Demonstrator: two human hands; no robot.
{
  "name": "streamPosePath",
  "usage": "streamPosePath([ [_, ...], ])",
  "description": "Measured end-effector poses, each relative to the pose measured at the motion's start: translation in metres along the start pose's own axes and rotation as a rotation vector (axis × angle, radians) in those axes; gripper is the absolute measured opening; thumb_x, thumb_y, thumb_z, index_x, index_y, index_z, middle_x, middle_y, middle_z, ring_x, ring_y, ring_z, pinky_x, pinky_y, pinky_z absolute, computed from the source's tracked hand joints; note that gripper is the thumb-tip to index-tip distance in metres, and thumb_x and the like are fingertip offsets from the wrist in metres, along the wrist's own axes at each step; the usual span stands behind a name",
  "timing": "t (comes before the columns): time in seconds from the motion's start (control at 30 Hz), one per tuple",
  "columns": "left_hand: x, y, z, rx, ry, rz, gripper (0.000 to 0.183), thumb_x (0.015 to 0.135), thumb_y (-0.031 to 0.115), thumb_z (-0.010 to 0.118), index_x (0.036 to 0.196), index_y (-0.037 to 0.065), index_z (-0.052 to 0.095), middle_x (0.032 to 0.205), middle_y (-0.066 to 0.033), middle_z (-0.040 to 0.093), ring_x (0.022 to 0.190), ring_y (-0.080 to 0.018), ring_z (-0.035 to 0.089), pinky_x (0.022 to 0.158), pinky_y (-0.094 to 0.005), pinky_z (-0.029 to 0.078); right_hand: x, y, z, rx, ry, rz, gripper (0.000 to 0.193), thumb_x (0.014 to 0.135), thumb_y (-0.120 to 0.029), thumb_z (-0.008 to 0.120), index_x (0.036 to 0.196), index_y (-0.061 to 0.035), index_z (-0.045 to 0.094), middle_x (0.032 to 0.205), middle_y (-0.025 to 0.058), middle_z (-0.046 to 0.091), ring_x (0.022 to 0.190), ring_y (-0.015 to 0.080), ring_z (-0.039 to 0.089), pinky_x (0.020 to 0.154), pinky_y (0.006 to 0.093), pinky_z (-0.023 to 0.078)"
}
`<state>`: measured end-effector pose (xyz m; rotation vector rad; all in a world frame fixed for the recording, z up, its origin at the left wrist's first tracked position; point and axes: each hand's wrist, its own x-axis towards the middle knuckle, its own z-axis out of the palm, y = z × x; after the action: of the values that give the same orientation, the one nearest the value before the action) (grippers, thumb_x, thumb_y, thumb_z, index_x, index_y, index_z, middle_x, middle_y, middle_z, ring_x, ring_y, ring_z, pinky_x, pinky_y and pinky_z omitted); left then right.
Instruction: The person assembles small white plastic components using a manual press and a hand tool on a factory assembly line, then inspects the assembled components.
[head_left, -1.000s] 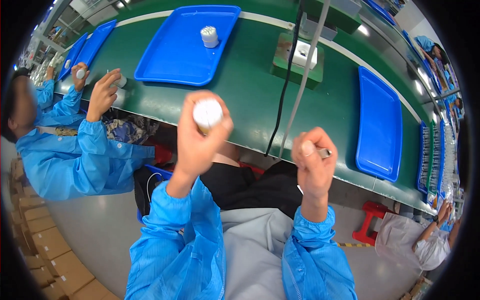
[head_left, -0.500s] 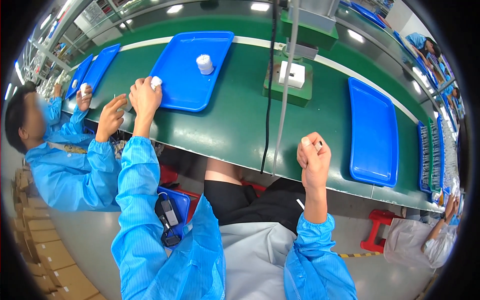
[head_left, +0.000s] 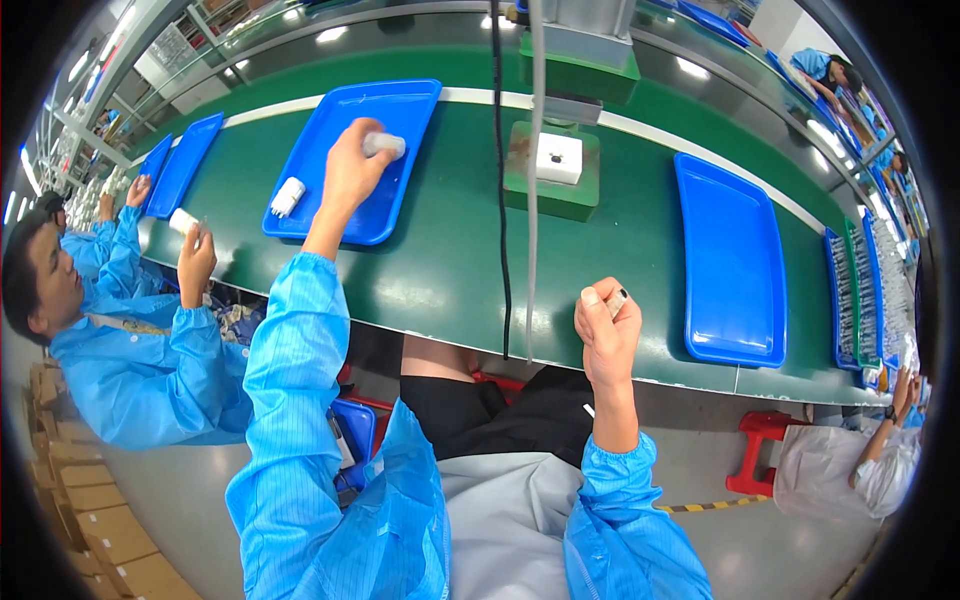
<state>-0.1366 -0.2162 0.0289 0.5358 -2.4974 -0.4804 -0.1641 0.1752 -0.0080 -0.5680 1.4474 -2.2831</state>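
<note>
My left hand (head_left: 350,170) is over the blue tray (head_left: 375,228) on the left, its fingers closed on a white cylindrical part (head_left: 386,147) near the tray's right side. A second white cylindrical part (head_left: 288,197) lies in the tray's near left corner. My right hand (head_left: 609,325) is a loose fist above the bench's front edge. Between its thumb and fingers pokes out a small pale piece with a black end (head_left: 617,299); most of it is hidden, so its kind does not show.
A white block (head_left: 559,159) sits on a green machine base (head_left: 551,197). A black cable (head_left: 503,220) and a grey tube (head_left: 532,230) hang before it. Another blue tray (head_left: 735,270) lies to the right. At left, a co-worker's hand (head_left: 197,262) holds a white part.
My left hand has let go of one white part in the tray's near left corner and moved right and away to grasp the other. My right hand keeps its small piece.
</note>
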Motion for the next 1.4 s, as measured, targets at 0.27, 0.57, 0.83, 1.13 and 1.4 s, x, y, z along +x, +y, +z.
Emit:
streamPosePath([
  [0.27, -0.028, -0.009, -0.018, 0.085, -0.053, -0.104, 0.049, 0.079, 0.017, 0.074, 0.123, 0.001, 0.057, 0.108, -0.0182, 0.065, 0.102, -0.0328, 0.064, 0.09, -0.0384, 0.05, -0.002, -0.002, 0.001, 0.014, 0.009, -0.014, 0.025, 0.096, -0.017, 0.063, 0.077, -0.0074, 0.051, 0.061, -0.008, 0.039, 0.053, 0.0003, 0.03, 0.046, 0.0219, 0.021],
  [0.57, -0.106, 0.107, -0.062, -1.237, -0.053, -0.188, 0.042, 0.092, 0.017, 0.065, 0.125, -0.005, 0.051, 0.112, -0.0129, 0.063, 0.099, -0.0208, 0.065, 0.089, -0.0358, 0.053, -0.006, -0.005, -0.001, 0.023, -0.048, -0.157, 0.049, 0.1, -0.022, 0.051, 0.057, -0.0113, 0.031, 0.05, -0.0013, 0.029, 0.047, 0.0089, 0.025, 0.044, 0.0278, 0.019],
  [0.83, -0.151, 0.14, -0.069, -1.666, -0.173, -0.22, 0.057, 0.094, 0.025, 0.062, 0.136, -0.008, 0.045, 0.12, -0.0219, 0.062, 0.103, -0.0297, 0.066, 0.09, -0.041, 0.055, -0.005, -0.002, 0.002, 0.083, -0.013, -0.204, 0.051, 0.104, -0.023, 0.045, 0.057, -0.0113, 0.029, 0.05, -0.0004, 0.03, 0.048, 0.0097, 0.024, 0.045, 0.0285, 0.02],
  [1.13, -0.168, 0.161, -0.067, -1.825, -0.19, -0.26, 0.056, 0.092, 0.023, 0.063, 0.135, -0.006, 0.045, 0.117, -0.0225, 0.062, 0.096, -0.028, 0.067, 0.082, -0.0386, 0.056, -0.005, -0.002, 0.002, 0.116, 0.019, -0.189, 0.051, 0.102, -0.021, 0.049, 0.055, -0.0089, 0.031, 0.051, -0.0004, 0.03, 0.048, 0.0094, 0.024, 0.045, 0.0286, 0.02],
  [1.4, -0.17, 0.177, -0.075, -1.616, -0.292, -0.361, 0.054, 0.087, 0.015, 0.065, 0.134, -0.001, 0.044, 0.103, -0.0129, 0.059, 0.077, -0.0196, 0.063, 0.06, -0.0281, 0.048, -0.005, -0.001, 0.001, 0.112, 0.023, -0.189, 0.051, 0.102, -0.02, 0.049, 0.055, -0.0088, 0.032, 0.051, -0.0006, 0.03, 0.048, 0.0094, 0.024, 0.045, 0.0289, 0.02],
])
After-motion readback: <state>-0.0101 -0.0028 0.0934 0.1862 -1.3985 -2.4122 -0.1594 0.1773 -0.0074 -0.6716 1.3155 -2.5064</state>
